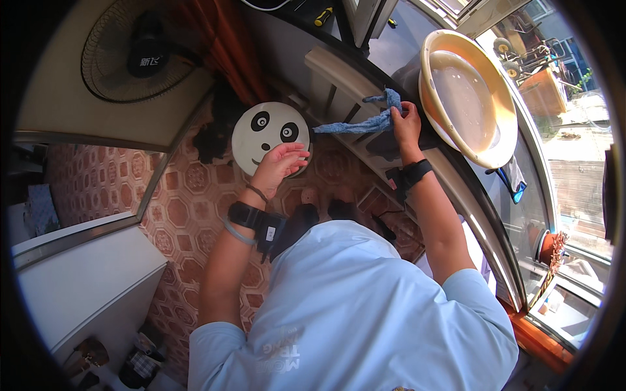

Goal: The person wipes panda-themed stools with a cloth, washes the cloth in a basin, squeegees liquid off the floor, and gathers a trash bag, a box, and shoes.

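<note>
My right hand [407,124] grips a blue cloth [359,127] near the window sill. One long twisted end of it trails left, over the radiator's side, and a shorter end sticks up above my fingers. My left hand [283,163] holds nothing; its fingers are spread apart above a round white stool top [270,132] with a panda face. Just right of my right hand, a yellow plastic basin [464,97] with cloudy water in it stands on the sill.
A radiator [342,88] runs below the dark-edged sill. A yellow-and-black screwdriver [323,17] lies at the top. An electric fan [146,56] stands at upper left, beside an orange curtain [227,44]. A white cabinet [88,278] is at lower left. A potted plant [550,247] sits by the window.
</note>
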{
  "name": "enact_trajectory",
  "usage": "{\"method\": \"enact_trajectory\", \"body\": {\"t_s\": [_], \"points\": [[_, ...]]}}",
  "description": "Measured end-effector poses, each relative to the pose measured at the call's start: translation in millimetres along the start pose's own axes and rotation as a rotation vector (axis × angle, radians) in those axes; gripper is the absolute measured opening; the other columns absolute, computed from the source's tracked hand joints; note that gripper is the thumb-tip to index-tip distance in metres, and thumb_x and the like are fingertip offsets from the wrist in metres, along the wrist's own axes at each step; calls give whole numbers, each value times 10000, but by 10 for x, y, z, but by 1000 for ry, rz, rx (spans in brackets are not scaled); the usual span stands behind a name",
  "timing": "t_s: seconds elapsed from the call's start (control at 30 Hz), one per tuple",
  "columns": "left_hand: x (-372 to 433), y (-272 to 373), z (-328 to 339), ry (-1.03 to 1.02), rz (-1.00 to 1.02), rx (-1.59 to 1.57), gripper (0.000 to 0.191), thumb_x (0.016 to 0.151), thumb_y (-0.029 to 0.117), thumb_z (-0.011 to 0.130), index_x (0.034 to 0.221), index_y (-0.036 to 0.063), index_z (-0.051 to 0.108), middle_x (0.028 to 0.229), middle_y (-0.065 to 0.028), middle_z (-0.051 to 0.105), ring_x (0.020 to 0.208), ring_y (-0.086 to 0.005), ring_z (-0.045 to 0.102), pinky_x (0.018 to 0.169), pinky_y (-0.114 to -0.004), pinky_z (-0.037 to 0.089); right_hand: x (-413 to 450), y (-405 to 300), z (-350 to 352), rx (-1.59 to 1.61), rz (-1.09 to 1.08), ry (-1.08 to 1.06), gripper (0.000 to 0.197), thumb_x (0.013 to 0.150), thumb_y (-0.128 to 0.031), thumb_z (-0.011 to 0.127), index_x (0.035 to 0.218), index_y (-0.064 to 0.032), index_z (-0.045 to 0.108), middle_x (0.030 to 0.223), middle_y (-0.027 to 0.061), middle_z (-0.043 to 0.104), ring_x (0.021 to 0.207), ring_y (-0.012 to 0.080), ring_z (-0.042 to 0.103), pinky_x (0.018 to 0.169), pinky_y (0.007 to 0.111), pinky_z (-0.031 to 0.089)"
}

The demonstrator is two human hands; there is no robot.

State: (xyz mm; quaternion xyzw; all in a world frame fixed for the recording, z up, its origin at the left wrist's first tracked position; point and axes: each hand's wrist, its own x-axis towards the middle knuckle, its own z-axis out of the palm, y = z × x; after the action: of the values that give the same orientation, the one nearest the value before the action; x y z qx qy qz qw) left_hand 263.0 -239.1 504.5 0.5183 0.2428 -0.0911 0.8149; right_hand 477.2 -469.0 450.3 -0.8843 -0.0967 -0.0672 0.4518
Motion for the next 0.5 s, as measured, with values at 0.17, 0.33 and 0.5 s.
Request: {"method": "enact_trajectory", "body": {"t_s": [0.17,0.33,0.5], "points": [[-265,-284,-466,140,-64,-38,234,828,141,481,1040,43,487,951,-71,573,815,-113,552,707,-204,422,21,286,271,-637,-71,-65,165,718,-102,541,858,-17,520,834,186,506,762,349,535,642,408,446],[-764,-534,-829,405,-115,-157,225,822,131,489,1029,44,488,956,-81,567,834,-133,549,726,-225,423,408,93,1047,-563,-132,-129,136,732,-73,442,751,13,546,846,202,517,774,352,533,674,396,454],[-1044,-691,-971,530,-99,-209,221,824,121,481,1026,31,481,935,-91,561,815,-156,549,722,-236,431,924,-504,1901,-337,-240,-324,191,684,-58,515,855,3,576,871,187,547,773,305,548,688,373,451]]}}
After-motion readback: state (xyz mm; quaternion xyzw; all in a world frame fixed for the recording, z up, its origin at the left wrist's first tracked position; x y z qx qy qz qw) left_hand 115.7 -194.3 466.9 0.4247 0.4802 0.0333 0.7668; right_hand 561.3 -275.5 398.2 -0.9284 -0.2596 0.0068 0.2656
